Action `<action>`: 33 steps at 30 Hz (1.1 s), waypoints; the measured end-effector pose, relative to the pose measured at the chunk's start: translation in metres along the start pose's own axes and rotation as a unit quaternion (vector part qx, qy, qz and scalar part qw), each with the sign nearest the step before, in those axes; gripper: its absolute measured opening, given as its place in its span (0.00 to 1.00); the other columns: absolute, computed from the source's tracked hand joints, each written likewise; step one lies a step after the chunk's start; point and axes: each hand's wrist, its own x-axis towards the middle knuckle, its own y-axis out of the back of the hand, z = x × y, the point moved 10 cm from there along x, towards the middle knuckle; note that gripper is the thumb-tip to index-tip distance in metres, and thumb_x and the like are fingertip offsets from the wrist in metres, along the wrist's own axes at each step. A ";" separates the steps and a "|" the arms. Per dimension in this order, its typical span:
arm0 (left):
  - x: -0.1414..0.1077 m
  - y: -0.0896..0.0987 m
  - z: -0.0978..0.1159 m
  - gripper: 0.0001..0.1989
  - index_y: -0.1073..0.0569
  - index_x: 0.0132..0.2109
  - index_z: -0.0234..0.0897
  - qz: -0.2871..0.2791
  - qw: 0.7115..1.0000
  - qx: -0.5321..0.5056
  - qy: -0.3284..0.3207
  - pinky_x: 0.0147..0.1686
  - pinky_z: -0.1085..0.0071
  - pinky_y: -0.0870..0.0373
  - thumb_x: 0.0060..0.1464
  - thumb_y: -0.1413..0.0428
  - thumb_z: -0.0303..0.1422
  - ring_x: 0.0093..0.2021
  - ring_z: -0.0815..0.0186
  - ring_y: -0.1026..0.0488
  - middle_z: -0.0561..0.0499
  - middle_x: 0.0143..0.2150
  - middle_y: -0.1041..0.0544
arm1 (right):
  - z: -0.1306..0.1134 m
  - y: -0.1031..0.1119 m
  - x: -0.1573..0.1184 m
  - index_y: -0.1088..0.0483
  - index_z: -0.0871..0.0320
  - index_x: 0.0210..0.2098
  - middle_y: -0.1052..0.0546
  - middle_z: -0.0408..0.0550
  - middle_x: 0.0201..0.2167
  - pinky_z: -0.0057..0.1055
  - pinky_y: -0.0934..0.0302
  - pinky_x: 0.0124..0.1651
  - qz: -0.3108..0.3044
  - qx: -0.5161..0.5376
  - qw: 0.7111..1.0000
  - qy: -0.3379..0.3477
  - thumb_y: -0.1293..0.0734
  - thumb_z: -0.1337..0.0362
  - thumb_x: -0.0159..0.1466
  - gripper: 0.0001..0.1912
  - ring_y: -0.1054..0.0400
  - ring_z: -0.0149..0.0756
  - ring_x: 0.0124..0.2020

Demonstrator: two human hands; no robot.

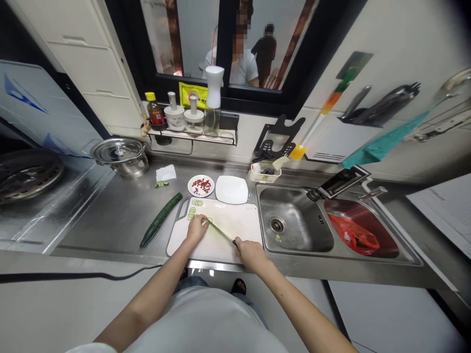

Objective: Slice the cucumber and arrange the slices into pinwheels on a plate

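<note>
My right hand (252,255) is wrapped round the handle of a knife (222,232), its blade pointing up and left across the white cutting board (235,223). At the blade's tip, my left hand (197,228) is closed, with its fingertips pinched at a pale green cucumber slice (209,220); the fingers partly hide what they hold. More cucumber slices (192,213) lie in small overlapping groups at the board's upper left. A whole dark green cucumber (161,219) rests on the steel counter left of the board.
Behind the board stand a plate of chopped red pieces (200,186) and a white square plate (231,190). A double sink (294,245) adjoins on the right, with a red bag (353,235) in its far basin. A lidded steel pot (127,159) is at back left.
</note>
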 end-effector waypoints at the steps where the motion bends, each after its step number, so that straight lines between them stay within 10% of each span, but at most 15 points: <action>1: 0.000 0.000 0.000 0.07 0.25 0.39 0.34 -0.001 1.000 0.001 0.001 0.41 0.70 0.35 0.51 0.44 0.28 0.39 0.64 0.30 0.47 0.37 0.25 | 0.000 0.001 0.000 0.36 0.58 0.53 0.23 0.59 0.41 0.35 0.40 0.39 -0.001 0.005 1.000 0.002 0.47 0.66 0.67 0.17 0.27 0.47 0.43; 20: -0.006 -0.002 0.012 0.13 0.26 0.46 0.35 -0.002 0.997 0.044 -0.057 0.49 0.65 0.37 0.54 0.48 0.28 0.46 0.60 0.31 0.44 0.42 0.26 | 0.009 -0.022 -0.030 0.34 0.57 0.49 0.23 0.54 0.41 0.29 0.47 0.35 -0.012 0.141 0.989 -0.050 0.44 0.62 0.66 0.15 0.28 0.41 0.41; 33: -0.002 0.011 0.008 0.01 0.28 0.31 0.36 0.003 0.998 -0.042 0.054 0.33 0.75 0.38 0.49 0.44 0.28 0.32 0.68 0.30 0.52 0.30 0.25 | 0.035 -0.041 -0.036 0.36 0.56 0.53 0.22 0.52 0.42 0.26 0.47 0.39 0.048 0.224 0.965 -0.128 0.46 0.59 0.68 0.18 0.30 0.39 0.47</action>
